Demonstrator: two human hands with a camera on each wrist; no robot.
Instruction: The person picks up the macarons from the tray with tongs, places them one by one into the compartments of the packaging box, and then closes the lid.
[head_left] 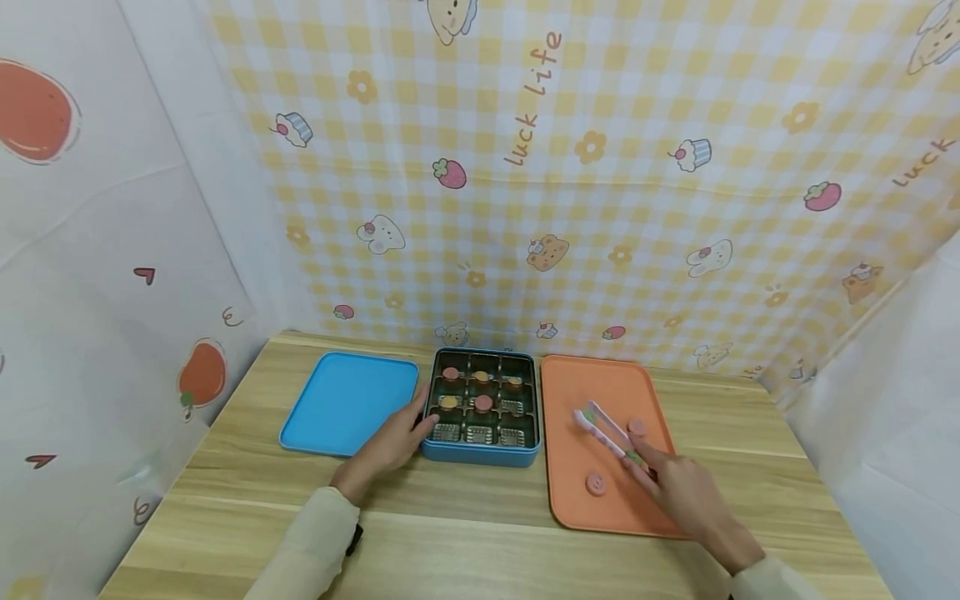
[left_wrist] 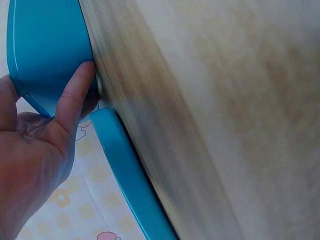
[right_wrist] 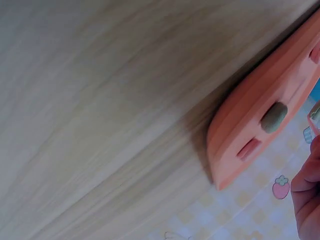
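My left hand holds the left side of a blue box, its thumb at the rim and its fingers against the outer wall. The box has a dark divided insert; pink and yellow button-like discs, such as a pink one, lie in its back and middle rows. The front row shows bare ribbed floors. Over an orange tray, my right hand grips pink-and-white tongs with green parts. Whether their tips hold anything is unclear. Two pink discs, one nearer and one farther, lie on the tray.
A flat blue lid lies left of the box on the wooden table. Behind stands a yellow checked cloth. In the right wrist view, a grey-green rounded thing appears over the tray; what it is, I cannot tell.
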